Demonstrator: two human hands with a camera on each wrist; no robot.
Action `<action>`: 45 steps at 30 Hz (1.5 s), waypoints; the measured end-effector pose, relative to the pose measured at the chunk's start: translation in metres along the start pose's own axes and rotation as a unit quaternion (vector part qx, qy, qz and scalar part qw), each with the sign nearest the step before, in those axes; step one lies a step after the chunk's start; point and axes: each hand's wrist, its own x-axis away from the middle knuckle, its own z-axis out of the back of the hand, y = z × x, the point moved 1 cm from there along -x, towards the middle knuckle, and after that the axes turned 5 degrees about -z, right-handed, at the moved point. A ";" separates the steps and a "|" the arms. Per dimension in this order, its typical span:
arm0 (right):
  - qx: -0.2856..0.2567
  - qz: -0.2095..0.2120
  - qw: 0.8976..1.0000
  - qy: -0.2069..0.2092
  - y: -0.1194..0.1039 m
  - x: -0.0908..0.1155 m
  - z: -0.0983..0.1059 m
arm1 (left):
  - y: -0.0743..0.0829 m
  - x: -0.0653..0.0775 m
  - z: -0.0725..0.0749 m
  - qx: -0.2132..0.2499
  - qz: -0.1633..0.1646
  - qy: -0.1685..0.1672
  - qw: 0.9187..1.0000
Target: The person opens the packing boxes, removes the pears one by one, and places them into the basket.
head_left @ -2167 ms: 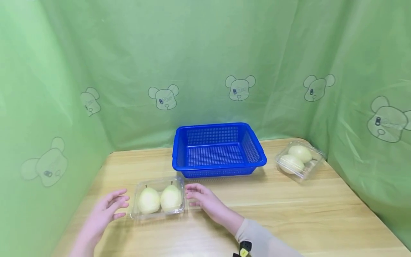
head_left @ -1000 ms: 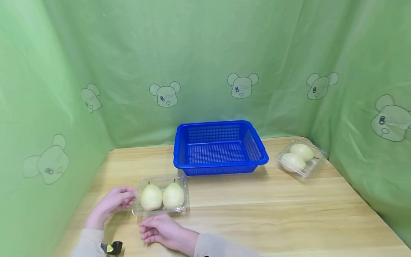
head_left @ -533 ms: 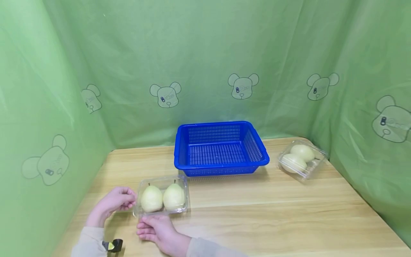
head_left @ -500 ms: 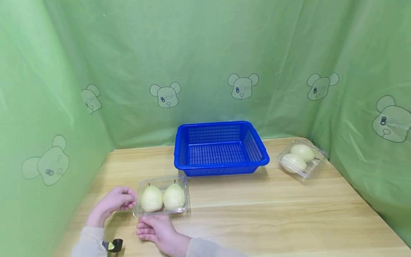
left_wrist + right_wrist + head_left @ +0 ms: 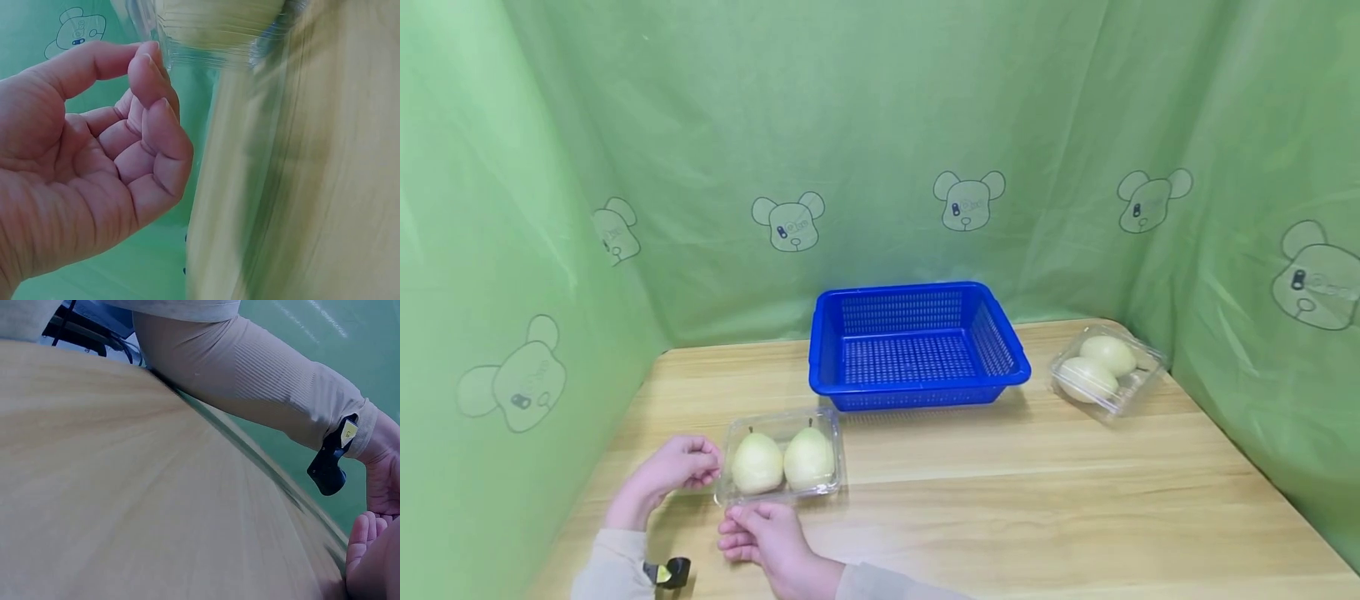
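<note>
A clear plastic clamshell box (image 5: 781, 425) with two pale yellow-green pears (image 5: 757, 463) stands at the left of the table. At its left edge my left hand (image 5: 676, 467) pinches the rim between thumb and index finger. The left wrist view shows those fingertips (image 5: 150, 69) at the box's corner (image 5: 206, 57), other fingers curled. My right hand (image 5: 771, 537) has thumb and forefinger together on the front left corner of the box, fingers curled. Only part of the right hand (image 5: 374, 569) shows at the lower right of the right wrist view, its fingertips hidden.
An empty blue plastic basket (image 5: 921, 388) stands at the back middle of the wooden table (image 5: 1000, 508). At the right rear, a second clear box (image 5: 1126, 392) holding two pears (image 5: 1086, 379) sits tilted by the green curtain (image 5: 880, 125).
Both hands were beside the box, fingers spread. My left hand then closed in at the left edge, while my right hand moved from the right side to the front left corner. Little differs lately.
</note>
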 end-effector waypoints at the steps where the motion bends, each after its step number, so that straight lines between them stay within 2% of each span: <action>1: 0.002 0.002 1.000 0.000 0.000 0.000 0.000 | -0.001 0.000 0.000 0.002 0.000 0.000 1.000; 10: 0.005 -0.003 1.000 0.000 -0.003 0.000 -0.001 | -0.008 -0.002 0.001 0.040 -0.007 -0.015 0.999; 18: 0.003 -0.007 1.000 -0.005 -0.002 -0.001 0.000 | -0.017 0.000 0.000 0.109 0.011 -0.054 0.992; 20: 0.002 -0.005 1.000 -0.004 -0.002 0.000 0.000 | -0.018 -0.001 -0.002 0.116 0.016 -0.052 0.992; 23: 0.002 -0.004 1.000 -0.005 -0.002 0.000 0.001 | -0.016 -0.003 -0.006 0.117 0.035 -0.025 0.992; 26: 0.000 -0.005 1.000 -0.008 -0.003 -0.001 0.001 | -0.011 -0.003 -0.013 0.101 0.056 0.028 0.993; 29: -0.001 -0.007 1.000 -0.014 -0.003 -0.001 0.001 | -0.004 -0.003 -0.020 0.075 0.074 0.092 0.990; 33: -0.003 -0.009 1.000 -0.021 -0.003 -0.001 0.003 | 0.005 -0.003 -0.029 0.029 0.080 0.141 0.986; 38: -0.007 -0.009 1.000 -0.013 -0.002 -0.002 0.004 | 0.011 -0.003 -0.034 -0.003 0.071 0.149 0.986; 45: -0.011 0.000 1.000 0.000 0.000 -0.003 0.004 | 0.012 -0.004 -0.033 -0.015 0.065 0.150 0.986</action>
